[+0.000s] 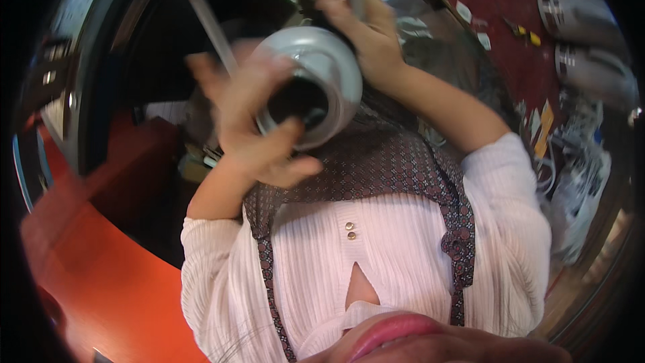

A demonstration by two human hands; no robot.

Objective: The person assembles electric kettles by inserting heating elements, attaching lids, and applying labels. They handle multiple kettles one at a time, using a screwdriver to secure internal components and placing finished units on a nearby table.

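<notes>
Dark red floor (514,70) lies right of the grey round-mouthed vessel (346,77) before the patterned apron (383,165). The left hand (250,124) spreads wide across its mouth; whether the right hand (366,27), at its edge, grips it, I cannot tell. Handling seems the step, calling next for steady support.

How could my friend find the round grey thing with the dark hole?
Start at the white ribbed top, then look up past the brown patterned apron. Between the left hand and the right hand is a pale grey hollow vessel. Unlike the straight grey bar nearby, it is round, with a dark opening facing the camera.
</notes>
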